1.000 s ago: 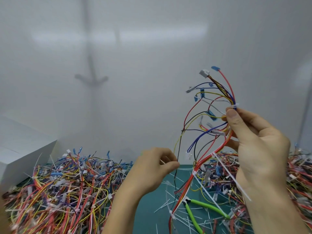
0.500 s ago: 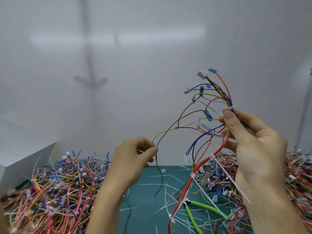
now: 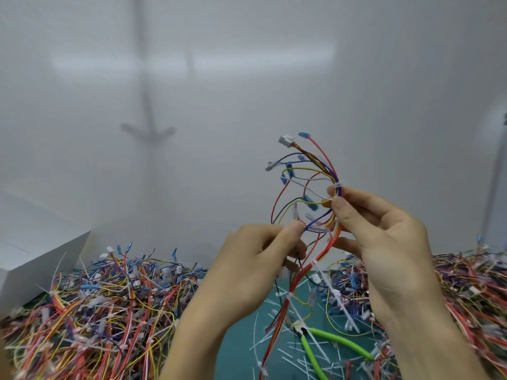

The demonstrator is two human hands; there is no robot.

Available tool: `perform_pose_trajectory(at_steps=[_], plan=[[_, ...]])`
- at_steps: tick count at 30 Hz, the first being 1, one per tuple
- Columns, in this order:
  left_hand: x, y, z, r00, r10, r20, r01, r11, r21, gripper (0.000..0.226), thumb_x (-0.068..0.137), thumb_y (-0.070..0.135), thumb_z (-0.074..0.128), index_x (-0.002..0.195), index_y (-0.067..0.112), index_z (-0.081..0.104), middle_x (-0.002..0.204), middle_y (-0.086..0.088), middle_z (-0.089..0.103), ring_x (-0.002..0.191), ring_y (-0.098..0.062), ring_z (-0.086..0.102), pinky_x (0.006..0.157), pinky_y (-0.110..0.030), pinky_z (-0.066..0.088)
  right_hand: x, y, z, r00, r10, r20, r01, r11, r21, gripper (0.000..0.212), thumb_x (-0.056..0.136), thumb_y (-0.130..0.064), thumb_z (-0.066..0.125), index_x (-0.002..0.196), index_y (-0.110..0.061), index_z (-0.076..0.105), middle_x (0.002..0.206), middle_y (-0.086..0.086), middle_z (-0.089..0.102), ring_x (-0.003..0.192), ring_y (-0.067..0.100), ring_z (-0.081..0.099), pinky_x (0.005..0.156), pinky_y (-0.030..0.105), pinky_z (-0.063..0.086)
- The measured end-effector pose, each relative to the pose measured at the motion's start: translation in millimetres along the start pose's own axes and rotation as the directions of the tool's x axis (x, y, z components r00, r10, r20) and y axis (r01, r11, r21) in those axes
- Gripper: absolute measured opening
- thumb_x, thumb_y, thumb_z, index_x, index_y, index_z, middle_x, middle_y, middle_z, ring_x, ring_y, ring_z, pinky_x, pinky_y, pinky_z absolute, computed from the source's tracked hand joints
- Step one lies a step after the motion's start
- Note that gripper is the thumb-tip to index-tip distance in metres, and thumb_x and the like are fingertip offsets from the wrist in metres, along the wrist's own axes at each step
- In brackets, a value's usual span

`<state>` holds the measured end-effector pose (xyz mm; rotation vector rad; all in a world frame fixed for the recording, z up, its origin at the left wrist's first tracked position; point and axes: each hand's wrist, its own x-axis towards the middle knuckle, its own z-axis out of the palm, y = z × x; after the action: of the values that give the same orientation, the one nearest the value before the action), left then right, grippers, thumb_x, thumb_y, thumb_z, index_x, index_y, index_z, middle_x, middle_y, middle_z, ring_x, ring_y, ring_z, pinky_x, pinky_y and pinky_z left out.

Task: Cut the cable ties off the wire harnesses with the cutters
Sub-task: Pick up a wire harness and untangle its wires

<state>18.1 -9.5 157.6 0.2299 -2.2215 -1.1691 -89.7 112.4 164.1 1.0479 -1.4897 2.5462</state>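
Observation:
A wire harness of red, blue, yellow and black wires is held up in the air. My right hand pinches its bundle just below a white cable tie. My left hand pinches loose wires of the same harness beside it, thumb on top. The harness's red trunk hangs down to the mat, with more white ties along it. The green-handled cutters lie on the teal mat below, touched by neither hand.
A big heap of coloured harnesses fills the left of the mat, another heap the right. Cut white tie ends litter the mat between them. A white box stands at the far left. A white wall rises behind.
My left hand, which had pulled a wire out to the left, has come back right and up to the harness. My right hand has lowered slightly and tilted the harness.

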Motion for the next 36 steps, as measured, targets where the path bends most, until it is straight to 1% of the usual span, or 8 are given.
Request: perform_pose_trajectory(at_steps=[4, 8, 12, 19, 22, 24, 31, 36], plan=[[0.8, -2.1, 2.6, 0.995, 0.050, 0.081, -0.051, 0.999, 0.009, 0.044, 0.074, 0.068, 0.061, 0.094, 0.030, 0.071, 0.085, 0.012, 0.074, 0.079, 0.000, 0.069, 0.075, -0.023, 0.056, -0.1, -0.8, -1.0, 0.999, 0.003, 0.055, -0.001, 0.999, -0.038, 0.020, 0.091, -0.005, 0.064, 0.097, -0.021, 0.074, 0.091, -0.004, 0.078, 0.079, 0.012, 0.074, 0.062, 0.021, 0.058], [1.3, -1.5, 0.6, 0.997, 0.081, 0.009, -0.081, 0.996, -0.045, 0.023, 0.072, 0.046, 0.073, 0.087, 0.028, 0.072, 0.075, 0.001, 0.075, 0.072, -0.017, 0.072, 0.073, -0.035, 0.059, -0.9, -1.2, -1.0, 0.993, -0.005, 0.122, 0.013, 0.998, -0.060, 0.027, 0.094, 0.000, 0.059, 0.105, -0.021, 0.073, 0.095, -0.004, 0.078, 0.085, 0.018, 0.075, 0.067, 0.023, 0.059], [0.3, -1.3, -2.4, 0.995, 0.095, -0.014, -0.096, 0.991, -0.096, 0.017, 0.078, 0.036, 0.075, 0.081, 0.020, 0.071, 0.071, 0.000, 0.073, 0.066, -0.013, 0.069, 0.069, -0.033, 0.058, -1.9, -0.1, 2.4, 0.981, -0.012, 0.196, 0.022, 0.999, -0.049, 0.032, 0.094, 0.002, 0.056, 0.107, -0.023, 0.072, 0.095, -0.004, 0.078, 0.086, 0.016, 0.075, 0.068, 0.020, 0.058], [-0.6, 0.2, -3.9, 0.991, 0.103, 0.089, -0.087, 0.982, -0.170, 0.010, 0.087, 0.025, 0.070, 0.090, 0.017, 0.074, 0.087, -0.009, 0.075, 0.077, -0.016, 0.068, 0.077, -0.032, 0.057, -0.3, 3.2, 1.3, 0.978, -0.047, 0.205, 0.066, 0.994, -0.090, 0.033, 0.093, 0.000, 0.059, 0.099, -0.029, 0.074, 0.094, -0.006, 0.078, 0.084, 0.015, 0.075, 0.069, 0.024, 0.060], [-4.1, 1.5, -7.8, 0.979, 0.088, 0.182, -0.044, 0.971, -0.235, 0.018, 0.085, 0.021, 0.074, 0.102, 0.020, 0.076, 0.097, -0.009, 0.075, 0.092, -0.023, 0.071, 0.084, -0.032, 0.057, 0.9, 3.6, 0.1, 0.981, -0.057, 0.184, 0.076, 0.993, -0.094, 0.032, 0.092, 0.000, 0.061, 0.096, -0.028, 0.075, 0.093, -0.006, 0.078, 0.081, 0.016, 0.075, 0.067, 0.025, 0.060], [-5.5, 1.8, -8.5, 0.975, 0.087, 0.203, -0.033, 0.966, -0.256, 0.021, 0.084, 0.013, 0.075, 0.105, 0.017, 0.075, 0.098, -0.011, 0.075, 0.088, -0.018, 0.071, 0.081, -0.027, 0.058, 0.8, 3.7, -0.2, 0.982, -0.057, 0.178, 0.077, 0.991, -0.108, 0.031, 0.092, 0.000, 0.062, 0.096, -0.028, 0.075, 0.094, -0.006, 0.078, 0.082, 0.017, 0.075, 0.067, 0.028, 0.061], [-2.7, 3.2, -1.5, 0.987, 0.084, 0.140, -0.052, 0.975, -0.216, 0.021, 0.087, 0.006, 0.070, 0.107, 0.011, 0.072, 0.099, -0.019, 0.072, 0.081, -0.013, 0.065, 0.074, -0.026, 0.054, -0.9, 3.4, 0.0, 0.990, -0.023, 0.137, 0.044, 0.988, -0.146, 0.026, 0.092, -0.005, 0.065, 0.098, -0.028, 0.075, 0.093, -0.009, 0.078, 0.082, 0.012, 0.073, 0.058, 0.020, 0.055], [1.3, -0.9, 0.3, 0.995, 0.083, -0.056, -0.093, 0.972, -0.217, 0.012, 0.084, 0.008, 0.074, 0.094, 0.016, 0.075, 0.089, -0.013, 0.073, 0.074, -0.012, 0.065, 0.069, -0.024, 0.056, -1.9, 2.0, -0.1, 0.994, 0.028, 0.108, -0.010, 0.986, -0.167, 0.018, 0.092, -0.011, 0.066, 0.100, -0.025, 0.073, 0.094, -0.008, 0.077, 0.081, 0.006, 0.071, 0.056, 0.018, 0.054]])
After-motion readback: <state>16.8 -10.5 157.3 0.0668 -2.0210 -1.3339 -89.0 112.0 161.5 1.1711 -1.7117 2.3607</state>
